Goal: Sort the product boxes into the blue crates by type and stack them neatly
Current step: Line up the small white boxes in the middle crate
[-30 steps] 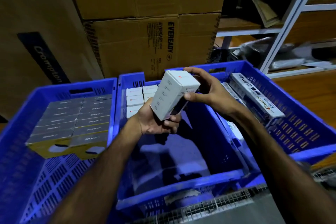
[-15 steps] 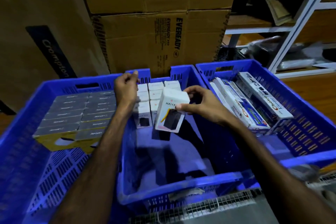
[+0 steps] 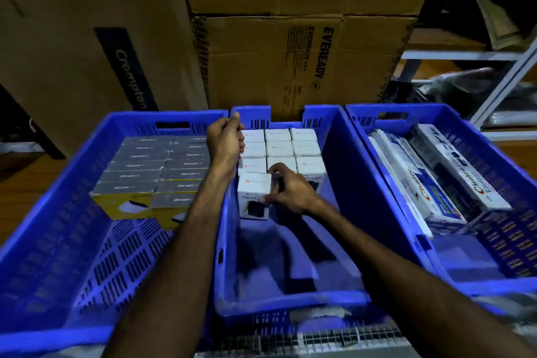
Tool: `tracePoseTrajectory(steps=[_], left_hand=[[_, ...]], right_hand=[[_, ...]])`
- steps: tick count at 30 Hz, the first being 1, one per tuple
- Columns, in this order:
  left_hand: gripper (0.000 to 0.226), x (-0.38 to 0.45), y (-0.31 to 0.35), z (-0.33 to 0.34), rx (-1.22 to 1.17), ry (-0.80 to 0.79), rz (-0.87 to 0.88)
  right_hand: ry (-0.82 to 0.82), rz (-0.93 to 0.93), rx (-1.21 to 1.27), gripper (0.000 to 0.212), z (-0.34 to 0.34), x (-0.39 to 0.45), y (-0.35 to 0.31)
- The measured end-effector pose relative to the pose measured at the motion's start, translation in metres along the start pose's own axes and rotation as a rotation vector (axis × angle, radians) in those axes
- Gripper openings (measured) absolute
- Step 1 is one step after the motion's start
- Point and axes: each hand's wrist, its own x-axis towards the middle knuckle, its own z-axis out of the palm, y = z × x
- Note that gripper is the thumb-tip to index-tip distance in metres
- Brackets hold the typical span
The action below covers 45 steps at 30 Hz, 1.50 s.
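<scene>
Small white cardboard product box [image 3: 253,196], left wall of middle blue plastic crate [image 3: 290,298]: likely light, stiff; hold by sides. Right hand [image 3: 290,192] pinches it; left hand [image 3: 225,141] curled, grip unclear.

Three crates side by side: left crate [image 3: 72,183] holds flat boxes [image 3: 162,166] at its far end; middle crate [image 3: 343,183] holds upright boxes [image 3: 279,148] at its far end; right crate [image 3: 453,119] holds long cartons [image 3: 436,180]. Cardboard cartons [image 3: 290,61] behind.
</scene>
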Motion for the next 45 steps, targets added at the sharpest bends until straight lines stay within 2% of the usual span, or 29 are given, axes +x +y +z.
tracePoseTrajectory(steps=[8,12,18,28,40,42,45], left_hand=[[0.033,-0.002,0.006,-0.002,-0.083,-0.008,-0.037],[0.032,-0.004,0.007,-0.002,-0.069,-0.015,-0.027],[0.032,-0.005,0.005,-0.001,-0.047,-0.02,-0.019],[0.031,-0.005,-0.001,0.003,-0.01,-0.035,0.008],[0.028,-0.011,-0.001,0.007,0.086,-0.009,0.032],[0.028,-0.013,-0.001,0.009,0.124,0.004,0.044],[0.031,-0.012,-0.004,0.01,0.18,0.006,0.072]], right_hand=[[0.068,0.03,-0.116,0.063,0.013,0.007,-0.001],[0.093,0.067,-0.147,0.043,0.018,0.007,0.005],[-0.022,0.196,-0.164,0.025,0.029,0.012,0.01],[-0.108,0.271,-0.219,0.042,0.037,0.013,0.008],[-0.213,0.295,-0.282,0.038,0.01,-0.001,0.016],[-0.174,0.366,-0.272,0.04,-0.004,-0.006,0.024],[-0.006,0.449,-0.226,0.042,-0.02,-0.012,0.044]])
